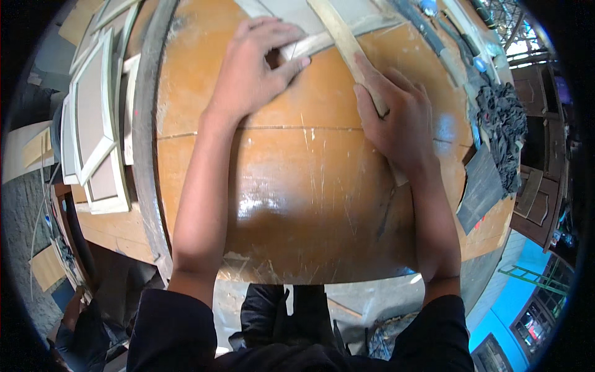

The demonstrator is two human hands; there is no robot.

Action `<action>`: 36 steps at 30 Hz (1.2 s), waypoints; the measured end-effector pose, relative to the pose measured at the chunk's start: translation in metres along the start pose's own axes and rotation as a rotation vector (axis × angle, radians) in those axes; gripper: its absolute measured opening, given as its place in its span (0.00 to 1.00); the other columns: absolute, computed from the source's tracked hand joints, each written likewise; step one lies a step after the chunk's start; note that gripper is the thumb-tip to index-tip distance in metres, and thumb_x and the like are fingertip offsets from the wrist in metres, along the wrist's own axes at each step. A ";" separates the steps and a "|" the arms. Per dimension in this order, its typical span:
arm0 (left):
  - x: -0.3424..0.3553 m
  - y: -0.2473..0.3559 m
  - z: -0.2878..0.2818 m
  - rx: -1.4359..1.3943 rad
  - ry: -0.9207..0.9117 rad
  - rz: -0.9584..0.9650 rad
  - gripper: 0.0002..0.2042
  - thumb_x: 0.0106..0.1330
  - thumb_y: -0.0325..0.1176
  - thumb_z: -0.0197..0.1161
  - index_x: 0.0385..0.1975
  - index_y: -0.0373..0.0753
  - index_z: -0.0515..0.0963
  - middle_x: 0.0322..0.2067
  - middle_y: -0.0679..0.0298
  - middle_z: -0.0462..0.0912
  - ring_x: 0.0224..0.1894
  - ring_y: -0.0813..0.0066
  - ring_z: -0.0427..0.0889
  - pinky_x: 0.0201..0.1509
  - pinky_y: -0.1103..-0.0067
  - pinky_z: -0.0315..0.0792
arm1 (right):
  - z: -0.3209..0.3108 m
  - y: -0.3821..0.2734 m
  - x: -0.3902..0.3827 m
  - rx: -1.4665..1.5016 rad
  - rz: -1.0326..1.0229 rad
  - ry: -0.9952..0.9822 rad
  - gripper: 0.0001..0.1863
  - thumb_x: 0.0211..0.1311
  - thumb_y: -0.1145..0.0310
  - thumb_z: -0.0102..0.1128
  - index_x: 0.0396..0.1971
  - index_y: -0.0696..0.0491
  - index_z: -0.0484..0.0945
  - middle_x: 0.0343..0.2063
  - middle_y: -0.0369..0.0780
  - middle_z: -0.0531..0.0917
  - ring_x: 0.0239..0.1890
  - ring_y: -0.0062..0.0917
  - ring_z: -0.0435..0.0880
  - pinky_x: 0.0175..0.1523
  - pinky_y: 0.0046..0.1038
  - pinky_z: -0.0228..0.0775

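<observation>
At the far side of the work table lies a framed panel [375, 26], with pale wood rails round a light grey face; its far part runs out of view. My left hand [253, 65] is closed on the near left corner of this panel, fingers over the rail and thumb along its near edge. A long flat wooden stick [339, 32] slants across the panel's near rail. Wrapped round the stick is my right hand [400, 111], with the index finger stretched along its top. The stick's near end shows below the right wrist. Its underside is hidden.
Several similar framed panels [93, 118] are stacked at the left, beyond a grey rail [147, 124]. Dark crumpled cloth [501, 136] and a dark flat sheet [481, 186] lie at the right edge of the glossy brown table [297, 180]. Another person [80, 335] is at lower left.
</observation>
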State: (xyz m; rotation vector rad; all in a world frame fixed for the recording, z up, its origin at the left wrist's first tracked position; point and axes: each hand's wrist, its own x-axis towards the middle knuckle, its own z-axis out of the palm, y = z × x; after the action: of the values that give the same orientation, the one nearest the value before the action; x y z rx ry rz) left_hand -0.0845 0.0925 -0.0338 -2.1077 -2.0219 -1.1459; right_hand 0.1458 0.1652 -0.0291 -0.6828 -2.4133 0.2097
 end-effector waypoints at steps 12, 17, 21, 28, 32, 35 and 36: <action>0.000 0.003 0.000 -0.012 -0.021 -0.065 0.17 0.55 0.33 0.72 0.44 0.37 0.83 0.47 0.61 0.84 0.59 0.57 0.73 0.64 0.67 0.67 | -0.006 -0.004 0.001 0.034 0.094 -0.073 0.19 0.61 0.69 0.58 0.52 0.54 0.79 0.25 0.41 0.81 0.32 0.36 0.83 0.39 0.40 0.71; 0.003 0.004 0.002 -0.049 -0.015 -0.064 0.16 0.54 0.31 0.71 0.43 0.37 0.84 0.47 0.60 0.84 0.58 0.55 0.73 0.63 0.67 0.69 | -0.003 0.007 -0.002 0.013 0.041 -0.033 0.22 0.62 0.69 0.59 0.56 0.54 0.78 0.27 0.42 0.83 0.28 0.39 0.83 0.38 0.35 0.74; 0.001 0.002 -0.005 -0.015 -0.025 -0.049 0.16 0.54 0.31 0.71 0.43 0.37 0.84 0.46 0.61 0.84 0.58 0.55 0.72 0.64 0.67 0.68 | 0.000 -0.008 0.001 0.022 -0.008 -0.044 0.21 0.62 0.69 0.59 0.55 0.57 0.78 0.22 0.43 0.80 0.21 0.41 0.79 0.31 0.37 0.73; 0.000 0.009 -0.004 -0.037 -0.049 -0.079 0.17 0.54 0.31 0.72 0.45 0.37 0.83 0.48 0.61 0.84 0.59 0.56 0.73 0.65 0.67 0.67 | -0.003 -0.016 -0.007 0.067 0.098 -0.058 0.20 0.60 0.69 0.60 0.54 0.56 0.79 0.24 0.42 0.78 0.25 0.37 0.78 0.34 0.37 0.67; 0.000 0.009 -0.004 -0.075 -0.044 -0.110 0.17 0.54 0.30 0.72 0.45 0.36 0.83 0.48 0.60 0.84 0.59 0.55 0.73 0.65 0.67 0.67 | -0.004 -0.002 -0.003 -0.006 0.082 -0.058 0.21 0.61 0.71 0.59 0.56 0.55 0.78 0.24 0.43 0.78 0.26 0.37 0.79 0.33 0.36 0.68; 0.002 0.012 -0.002 -0.124 -0.022 -0.124 0.15 0.53 0.28 0.71 0.42 0.35 0.84 0.46 0.60 0.84 0.58 0.54 0.72 0.63 0.67 0.68 | -0.013 0.016 0.001 -0.001 0.320 -0.011 0.23 0.60 0.71 0.59 0.57 0.54 0.77 0.26 0.43 0.79 0.30 0.36 0.79 0.37 0.37 0.67; 0.002 0.012 -0.002 -0.121 -0.024 -0.118 0.15 0.53 0.28 0.71 0.42 0.35 0.84 0.46 0.60 0.84 0.57 0.54 0.72 0.63 0.67 0.68 | -0.012 0.010 -0.001 -0.006 0.319 -0.013 0.23 0.60 0.71 0.59 0.57 0.54 0.77 0.26 0.43 0.79 0.30 0.36 0.79 0.37 0.37 0.67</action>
State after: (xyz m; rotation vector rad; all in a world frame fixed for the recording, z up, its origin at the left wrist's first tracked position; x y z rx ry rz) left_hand -0.0757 0.0914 -0.0253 -2.0881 -2.1669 -1.2983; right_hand 0.1581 0.1727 -0.0231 -1.0708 -2.3068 0.3374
